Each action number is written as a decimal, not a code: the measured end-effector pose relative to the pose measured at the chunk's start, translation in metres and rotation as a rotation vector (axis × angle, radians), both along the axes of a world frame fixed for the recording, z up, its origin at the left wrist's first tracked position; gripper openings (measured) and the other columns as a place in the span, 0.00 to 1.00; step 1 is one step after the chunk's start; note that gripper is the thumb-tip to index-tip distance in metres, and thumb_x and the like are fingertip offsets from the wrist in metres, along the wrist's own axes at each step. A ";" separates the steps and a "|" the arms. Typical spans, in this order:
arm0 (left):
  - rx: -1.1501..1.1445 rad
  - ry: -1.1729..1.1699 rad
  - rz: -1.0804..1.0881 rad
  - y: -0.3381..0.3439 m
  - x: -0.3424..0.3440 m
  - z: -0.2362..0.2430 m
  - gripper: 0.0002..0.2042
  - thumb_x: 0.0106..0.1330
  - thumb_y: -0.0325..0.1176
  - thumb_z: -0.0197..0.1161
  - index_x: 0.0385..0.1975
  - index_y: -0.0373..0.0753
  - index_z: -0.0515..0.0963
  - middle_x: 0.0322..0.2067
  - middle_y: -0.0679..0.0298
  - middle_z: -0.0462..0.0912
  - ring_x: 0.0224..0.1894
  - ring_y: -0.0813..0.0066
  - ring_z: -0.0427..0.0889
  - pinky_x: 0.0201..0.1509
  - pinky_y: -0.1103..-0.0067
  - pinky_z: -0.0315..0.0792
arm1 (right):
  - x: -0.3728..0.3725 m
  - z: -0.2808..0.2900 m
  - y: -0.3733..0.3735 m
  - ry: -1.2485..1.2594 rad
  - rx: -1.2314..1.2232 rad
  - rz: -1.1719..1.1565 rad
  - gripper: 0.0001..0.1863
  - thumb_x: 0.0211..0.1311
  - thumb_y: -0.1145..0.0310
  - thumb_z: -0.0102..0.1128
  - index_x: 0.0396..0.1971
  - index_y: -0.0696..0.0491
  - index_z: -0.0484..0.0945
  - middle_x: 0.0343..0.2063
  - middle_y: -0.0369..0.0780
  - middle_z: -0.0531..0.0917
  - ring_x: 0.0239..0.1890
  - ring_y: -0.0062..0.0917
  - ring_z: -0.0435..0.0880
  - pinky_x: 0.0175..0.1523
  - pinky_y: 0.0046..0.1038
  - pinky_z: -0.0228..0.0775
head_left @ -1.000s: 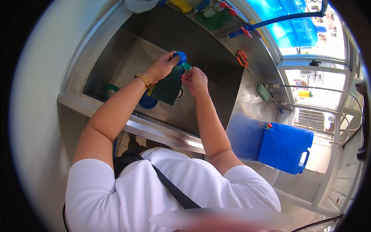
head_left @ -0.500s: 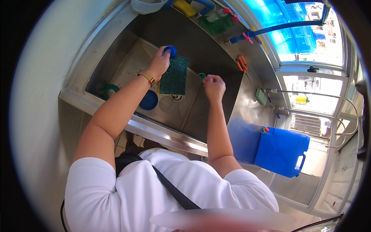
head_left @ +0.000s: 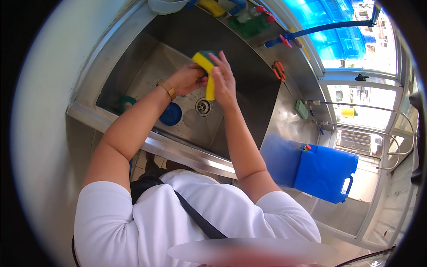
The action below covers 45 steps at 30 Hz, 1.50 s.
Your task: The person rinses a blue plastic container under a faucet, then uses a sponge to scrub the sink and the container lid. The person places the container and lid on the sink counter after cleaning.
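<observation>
A yellow sponge with a green scouring side [head_left: 210, 91] is bent over, above the steel sink [head_left: 144, 66]. My right hand [head_left: 226, 82] presses against it from the right, fingers long and close together, gripping it. Against the sponge's left side is my left hand [head_left: 186, 80], its fingers curled; what they close on, if anything, is hidden. Below my left wrist a round blue lid or cup [head_left: 171, 114] lies on the sink floor, left of the drain [head_left: 203, 107]. A green ring [head_left: 127, 103] rests at the sink's left side.
Green bottles with red caps [head_left: 255, 24], a blue pipe with a red tap handle [head_left: 285, 41] and orange-handled scissors [head_left: 279, 71] line the far ledge. On the right are a green block [head_left: 301, 109] and a large blue water container [head_left: 324, 173]. A white basin [head_left: 167, 6] sits at the top.
My right hand has moved left and up onto the sponge. The sponge, flat with its green face up before, is now folded. The blue round piece and green ring at my hands no longer show.
</observation>
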State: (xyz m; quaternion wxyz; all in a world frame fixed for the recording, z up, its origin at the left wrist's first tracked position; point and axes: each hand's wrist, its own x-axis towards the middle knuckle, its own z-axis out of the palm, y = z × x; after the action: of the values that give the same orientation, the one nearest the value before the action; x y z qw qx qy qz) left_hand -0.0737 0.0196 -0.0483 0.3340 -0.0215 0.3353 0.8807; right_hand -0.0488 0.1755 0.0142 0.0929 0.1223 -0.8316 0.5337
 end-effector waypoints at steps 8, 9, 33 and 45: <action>-0.149 0.064 0.067 0.007 0.012 -0.001 0.07 0.72 0.31 0.56 0.44 0.39 0.77 0.35 0.68 0.81 0.37 0.81 0.80 0.41 0.81 0.78 | -0.040 -0.005 -0.014 -0.087 0.283 -0.075 0.20 0.62 0.52 0.64 0.27 0.57 0.82 0.36 0.47 0.83 0.33 0.35 0.82 0.40 0.36 0.73; -0.107 0.063 0.080 0.008 0.010 -0.002 0.08 0.72 0.32 0.56 0.46 0.40 0.77 0.37 0.68 0.81 0.38 0.81 0.80 0.42 0.82 0.77 | -0.045 -0.004 -0.017 -0.236 0.122 -0.134 0.20 0.63 0.52 0.63 0.27 0.57 0.81 0.32 0.46 0.82 0.30 0.34 0.81 0.38 0.37 0.72; -0.188 0.085 0.147 0.006 0.001 -0.038 0.11 0.73 0.41 0.52 0.45 0.43 0.75 0.34 0.69 0.78 0.32 0.82 0.76 0.36 0.80 0.73 | -0.005 -0.008 -0.042 0.487 0.626 -0.042 0.28 0.68 0.52 0.57 0.60 0.55 0.72 0.37 0.51 0.83 0.45 0.45 0.82 0.58 0.37 0.70; -0.769 0.637 0.083 0.013 0.018 0.009 0.17 0.70 0.26 0.51 0.59 0.38 0.72 0.40 0.62 0.81 0.39 0.81 0.82 0.40 0.80 0.80 | -0.027 -0.022 0.004 -0.165 0.283 -0.369 0.27 0.71 0.47 0.52 0.26 0.58 0.80 0.22 0.45 0.80 0.23 0.35 0.80 0.32 0.36 0.70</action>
State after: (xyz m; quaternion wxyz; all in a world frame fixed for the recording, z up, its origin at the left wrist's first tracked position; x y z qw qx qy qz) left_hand -0.0553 0.0327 -0.0390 0.1475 0.1136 0.7200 0.6685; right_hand -0.0756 0.1792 -0.0074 0.1026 -0.0638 -0.9110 0.3943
